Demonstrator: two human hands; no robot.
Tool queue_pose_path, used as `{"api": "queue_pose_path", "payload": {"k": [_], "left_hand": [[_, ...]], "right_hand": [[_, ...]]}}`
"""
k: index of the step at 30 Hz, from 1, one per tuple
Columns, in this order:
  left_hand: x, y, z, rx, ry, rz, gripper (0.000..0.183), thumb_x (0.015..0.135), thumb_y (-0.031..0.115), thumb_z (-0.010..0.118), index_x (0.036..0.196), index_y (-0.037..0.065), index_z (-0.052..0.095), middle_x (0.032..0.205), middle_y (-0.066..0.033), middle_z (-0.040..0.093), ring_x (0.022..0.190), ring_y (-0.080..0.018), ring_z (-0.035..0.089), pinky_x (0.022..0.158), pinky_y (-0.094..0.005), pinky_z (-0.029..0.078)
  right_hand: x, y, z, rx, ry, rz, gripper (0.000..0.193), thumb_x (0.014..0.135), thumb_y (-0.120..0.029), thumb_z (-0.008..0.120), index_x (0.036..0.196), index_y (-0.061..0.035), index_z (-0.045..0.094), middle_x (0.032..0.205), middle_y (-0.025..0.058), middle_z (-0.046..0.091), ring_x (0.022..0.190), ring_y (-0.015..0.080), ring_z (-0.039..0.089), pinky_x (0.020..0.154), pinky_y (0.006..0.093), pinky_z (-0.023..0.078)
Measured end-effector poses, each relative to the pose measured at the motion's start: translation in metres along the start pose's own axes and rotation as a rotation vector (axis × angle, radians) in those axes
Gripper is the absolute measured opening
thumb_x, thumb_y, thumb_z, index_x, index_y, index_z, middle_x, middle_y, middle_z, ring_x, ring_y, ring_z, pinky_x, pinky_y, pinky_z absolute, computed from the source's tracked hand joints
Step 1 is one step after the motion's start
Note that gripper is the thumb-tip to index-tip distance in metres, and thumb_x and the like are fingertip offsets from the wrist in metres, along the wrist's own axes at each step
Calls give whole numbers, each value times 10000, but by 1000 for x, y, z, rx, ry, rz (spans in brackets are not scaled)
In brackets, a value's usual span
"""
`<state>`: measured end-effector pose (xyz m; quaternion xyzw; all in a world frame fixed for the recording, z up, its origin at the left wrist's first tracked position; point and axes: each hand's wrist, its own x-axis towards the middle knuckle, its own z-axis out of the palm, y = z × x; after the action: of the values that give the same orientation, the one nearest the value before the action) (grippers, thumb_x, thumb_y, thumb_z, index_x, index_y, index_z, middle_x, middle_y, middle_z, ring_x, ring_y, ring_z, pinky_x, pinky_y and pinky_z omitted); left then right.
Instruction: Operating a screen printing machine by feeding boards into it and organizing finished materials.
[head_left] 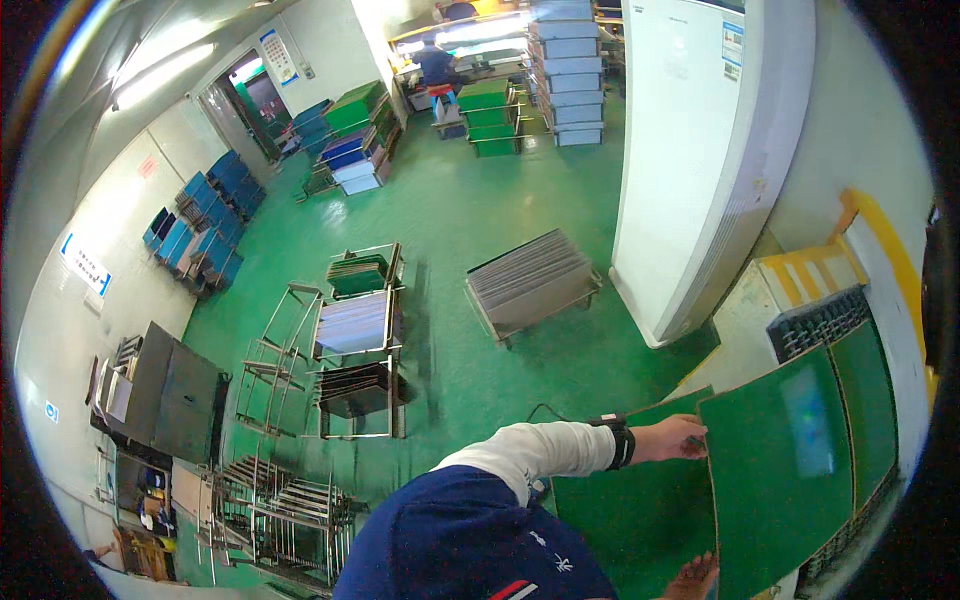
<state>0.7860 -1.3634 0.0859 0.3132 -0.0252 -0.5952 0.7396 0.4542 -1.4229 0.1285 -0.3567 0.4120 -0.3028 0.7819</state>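
Observation:
My left hand point(676, 438), in a white sleeve with a dark band at the wrist, pinches the near edge of a flat green board point(765, 490). Lower down, my right hand point(692, 578) is on the same edge, its fingers curled and partly cut off by the frame. The board lies tilted over a dark slatted conveyor, with a bright reflection on its surface. Beyond it lies another green board point(865, 410). Closer to my body is a further green panel point(635, 500), partly covered by my arm.
A roller conveyor point(825, 325) with a yellow-striped housing point(800, 280) stands beside a tall white cabinet point(675, 150). On the green floor are a rack of grey panels point(535, 285), metal racks point(360, 330) and stacked blue crates point(570, 80). A person point(436, 65) sits at a far lit bench.

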Motion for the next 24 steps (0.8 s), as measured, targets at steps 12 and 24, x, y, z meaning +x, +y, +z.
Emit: {"api": "queue_pose_path", "payload": {"k": [12, 24], "left_hand": [[17, -6, -4, 0, 2, 21, 152, 936, 142, 541, 1059, 52, 537, 1003, -97, 603, 884, -254, 614, 741, -361, 542], [24, -8, 2, 1016, -205, 524, 112, 895, 138, 596, 892, 31, 565, 897, -100, 573, 837, -254, 601, 794, -373, 534]], "right_hand": [[18, -6, 4, 13, -31, 14, 442, 952, -347, 529, 1233, -7, 553, 1252, 140, 556, 1116, 265, 512, 993, 398, 373], [59, 28, -61, 142, 8, -78, 371, 960, -286, 533, 1233, -33, 525, 1184, 115, 576, 972, 211, 555, 877, 367, 450]]}}
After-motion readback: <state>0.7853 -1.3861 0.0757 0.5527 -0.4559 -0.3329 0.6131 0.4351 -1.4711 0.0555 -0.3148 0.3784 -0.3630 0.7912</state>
